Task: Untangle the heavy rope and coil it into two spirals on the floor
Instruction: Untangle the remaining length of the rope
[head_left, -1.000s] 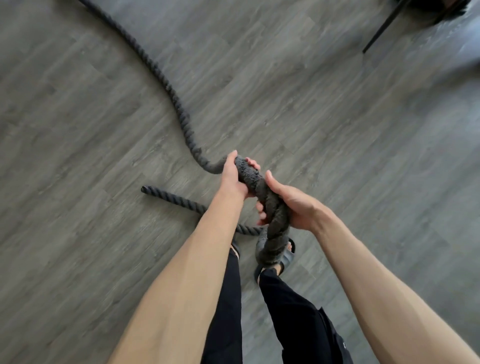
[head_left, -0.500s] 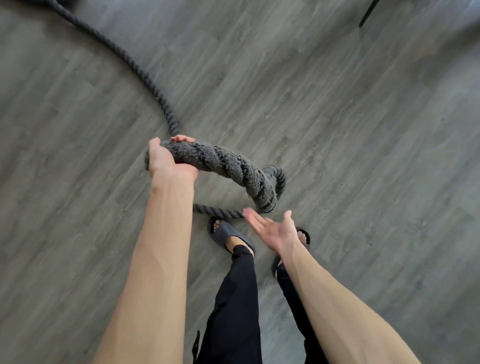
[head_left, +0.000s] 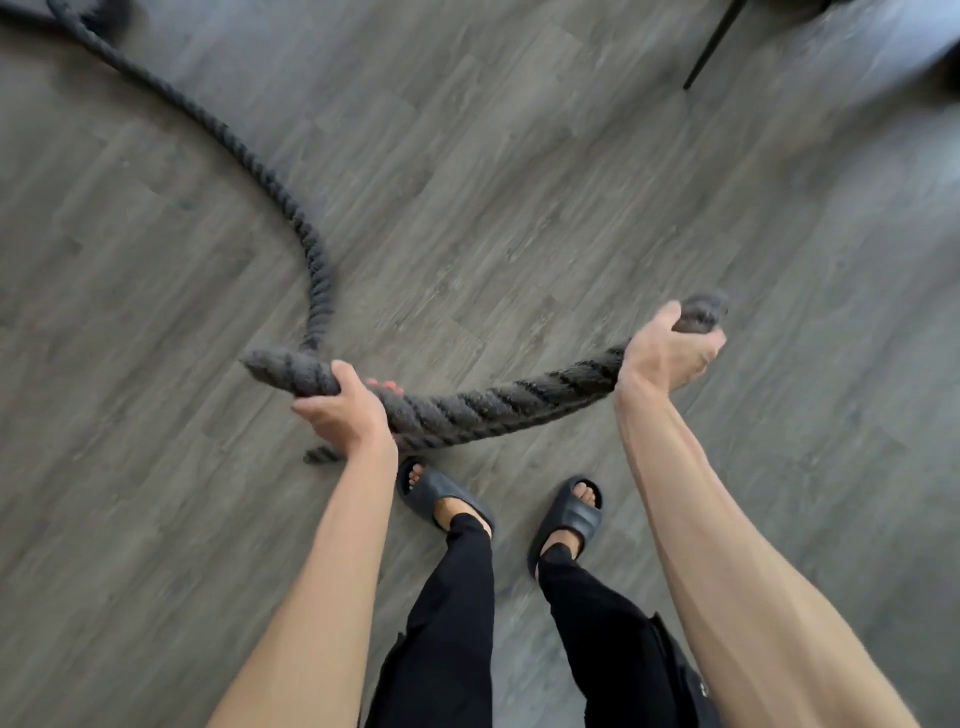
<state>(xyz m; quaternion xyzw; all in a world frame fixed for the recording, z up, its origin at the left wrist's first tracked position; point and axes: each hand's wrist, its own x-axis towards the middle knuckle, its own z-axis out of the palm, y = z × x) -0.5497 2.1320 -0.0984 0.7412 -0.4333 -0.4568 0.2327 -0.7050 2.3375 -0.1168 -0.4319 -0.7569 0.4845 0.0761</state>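
A thick dark grey twisted rope (head_left: 498, 402) hangs in a shallow sag between my two hands, above the floor. My left hand (head_left: 340, 408) is closed around it at centre left. My right hand (head_left: 667, 353) grips it further right and higher, with the rope's frayed end sticking out past the fist. From my left hand the rope drops to the floor and curves away toward the top left corner. A short piece of rope (head_left: 322, 456) shows on the floor below my left wrist.
Grey wood-look floor (head_left: 519, 182) all around. My feet in dark slides (head_left: 566, 519) stand just below the held rope. A thin black furniture leg (head_left: 709, 47) slants at the top right. More dark rope lies bunched at the top left corner.
My right hand, open half a second ago, has taken hold of the rope near its end and pulled it out to the right. The doubled bend between my hands has straightened into one span.
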